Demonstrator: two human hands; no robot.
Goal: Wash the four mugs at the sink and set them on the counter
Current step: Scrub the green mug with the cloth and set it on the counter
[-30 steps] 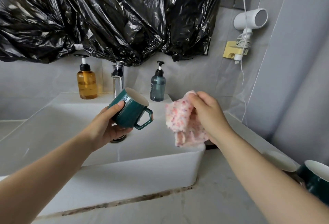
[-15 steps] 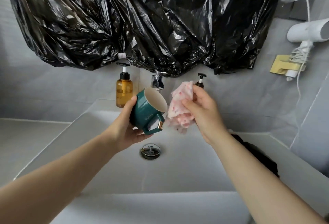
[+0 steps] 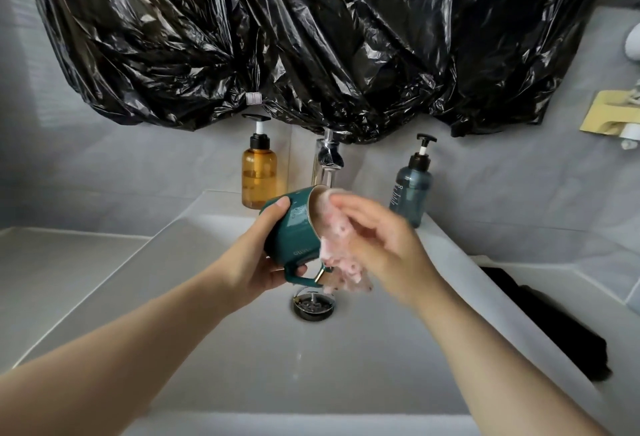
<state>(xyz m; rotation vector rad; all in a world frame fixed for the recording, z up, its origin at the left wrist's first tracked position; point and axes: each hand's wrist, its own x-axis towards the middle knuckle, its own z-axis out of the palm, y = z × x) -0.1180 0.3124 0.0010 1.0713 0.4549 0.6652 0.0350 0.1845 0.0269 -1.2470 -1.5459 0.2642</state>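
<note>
**Position.** The mug point(image 3: 294, 228) is off the counter, tipped on its side over the sink point(image 3: 194, 283). Its mouth faces the right hand point(image 3: 381, 248) and its handle points down toward the drain point(image 3: 313, 304). The other three mugs are out of view.

**Fingers.** The left hand point(image 3: 256, 262) grips the mug body, with the thumb across the top and the fingers curled underneath. The right fingers point(image 3: 349, 209) reach to the mug's mouth with the cloth point(image 3: 341, 259) under them. They are blurred, so pinching or flat pressing cannot be told.

**Hazards.**
- Slip: a glazed wall, probably wet, is gripped by one hand only. A hard push from the cloth side could drive the mug out past the left fingers and into the basin below, chipping it.
- Snag: the cloth's loose tail hangs under the right fingers beside the handle and may catch on it.

**Containers.**
- Mug: the cloth covers the mouth and hides the contents.
- Amber bottle point(image 3: 259, 176), beyond the left thumb: mostly full.
- Blue bottle point(image 3: 412, 190), beyond the right fingers: level unreadable.
- Basin: no standing water seen.
</note>
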